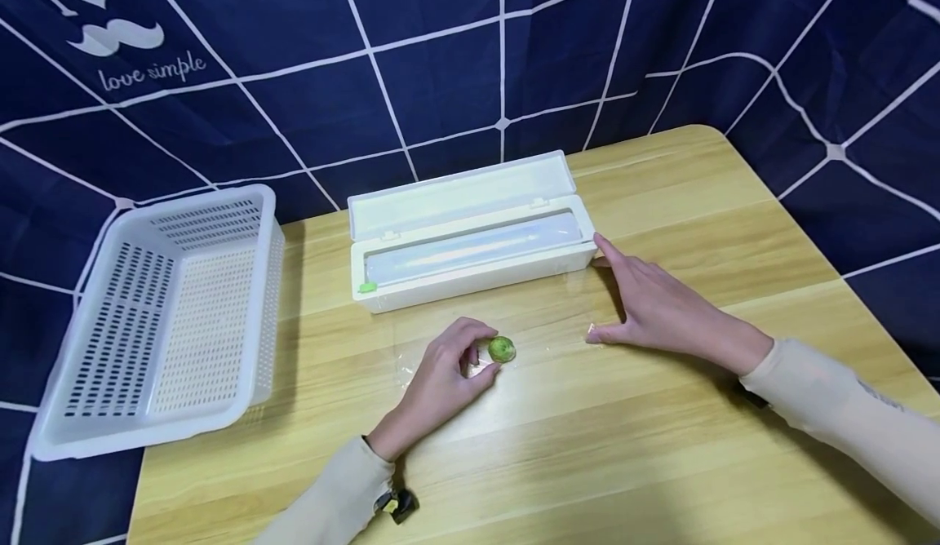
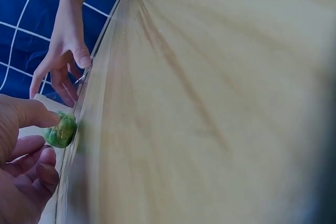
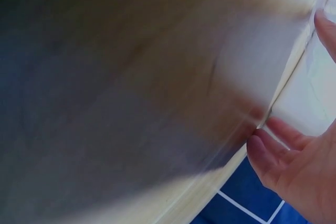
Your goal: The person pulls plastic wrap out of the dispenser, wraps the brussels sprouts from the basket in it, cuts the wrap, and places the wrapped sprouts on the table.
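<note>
Left hand (image 1: 444,372) pinches 1 small green vegetable (image 1: 503,349).
Right hand (image 1: 655,304) spreads fingers at the white box (image 1: 481,280); edges of the clear film (image 1: 539,325) are hard to see.

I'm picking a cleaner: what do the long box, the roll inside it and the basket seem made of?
Long box: probably rigid plastic, smooth, white, with small hinge tabs. Roll: likely plastic film, judging by its translucent look and bright glossy streak. Basket: apparently moulded plastic, slight sheen, rows of regular slots.
</note>
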`<state>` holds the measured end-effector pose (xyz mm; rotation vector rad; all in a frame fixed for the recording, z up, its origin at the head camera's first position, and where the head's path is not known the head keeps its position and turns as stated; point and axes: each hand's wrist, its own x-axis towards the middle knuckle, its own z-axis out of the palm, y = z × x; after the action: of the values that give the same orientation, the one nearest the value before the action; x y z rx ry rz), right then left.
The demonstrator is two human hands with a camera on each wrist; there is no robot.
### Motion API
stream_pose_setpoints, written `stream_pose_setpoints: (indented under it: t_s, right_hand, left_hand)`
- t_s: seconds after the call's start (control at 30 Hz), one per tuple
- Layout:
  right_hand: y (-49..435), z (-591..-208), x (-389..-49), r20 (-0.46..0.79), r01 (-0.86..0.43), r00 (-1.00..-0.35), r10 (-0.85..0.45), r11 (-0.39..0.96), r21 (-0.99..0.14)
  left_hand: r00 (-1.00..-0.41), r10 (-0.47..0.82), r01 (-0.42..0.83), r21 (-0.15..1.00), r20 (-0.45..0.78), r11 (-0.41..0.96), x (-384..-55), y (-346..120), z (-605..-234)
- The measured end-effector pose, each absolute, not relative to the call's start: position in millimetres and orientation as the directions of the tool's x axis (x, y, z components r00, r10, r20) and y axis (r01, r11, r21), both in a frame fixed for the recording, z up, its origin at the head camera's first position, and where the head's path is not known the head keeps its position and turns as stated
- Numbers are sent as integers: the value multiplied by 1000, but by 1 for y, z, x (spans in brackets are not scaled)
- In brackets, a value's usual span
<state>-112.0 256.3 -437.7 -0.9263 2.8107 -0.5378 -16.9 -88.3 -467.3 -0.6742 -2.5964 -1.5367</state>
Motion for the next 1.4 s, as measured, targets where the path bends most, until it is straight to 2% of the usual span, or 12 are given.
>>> stream_pose_setpoints:
  t_s: [0.17,0.47,0.67,0.77,0.87,1.07,1.13,1.4]
  right_hand:
    - [257,-436,-108,13,-541,-812,-583,745,-390]
    - [260,-435,-101,55,-536,-822,-566,738,-410]
    - [259,-433,-96,171,-582,-805,-567,701,-412]
    - [259,-431,-96,223,-633,-769,-599,664,-397]
    - [260,-429,-95,245,-704,-702,-669,599,-382]
    - [260,-432,-91,200,-783,-574,-794,461,-417]
    - [259,-434,-88,178,-787,-557,-811,447,-426]
    - [262,-433,-80,109,-779,-554,-825,468,-418]
  left_hand:
    - [-901,347,397,818,261,416,-15,-91,-464]
    - [-918,349,337,833,188,439,-8,-109,-454]
    - [-911,367,356,807,187,471,-6,-133,-451]
    - [-907,381,363,796,181,485,-5,-144,-450]
    - [-902,392,370,788,179,493,-3,-153,-450]
    - [-895,419,373,770,153,517,3,-167,-451]
    - [-896,422,368,761,137,535,6,-172,-452]
    - [-897,430,367,722,107,586,13,-184,-451]
